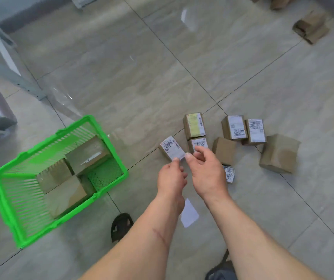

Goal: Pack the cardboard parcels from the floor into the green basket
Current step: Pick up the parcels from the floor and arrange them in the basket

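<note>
Grey-tiled floor [121, 77]; left hand [171, 178] pinches a labelled parcel [171, 147], right hand [206, 170] fingers loosely spread.

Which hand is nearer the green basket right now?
Left. The left hand is just right of the green basket, pinching a small labelled parcel; the right hand is farther right, over the floor parcels.

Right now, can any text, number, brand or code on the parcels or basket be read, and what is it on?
Nothing can be read.
Parcel by the left hand: white label with codes, blurred.
Yellow-label parcel: print too small.
Two parcels at the back: labels with codes, too blurred.
Parcel under the right hand: label blurred.
Basket: no text visible.
</note>
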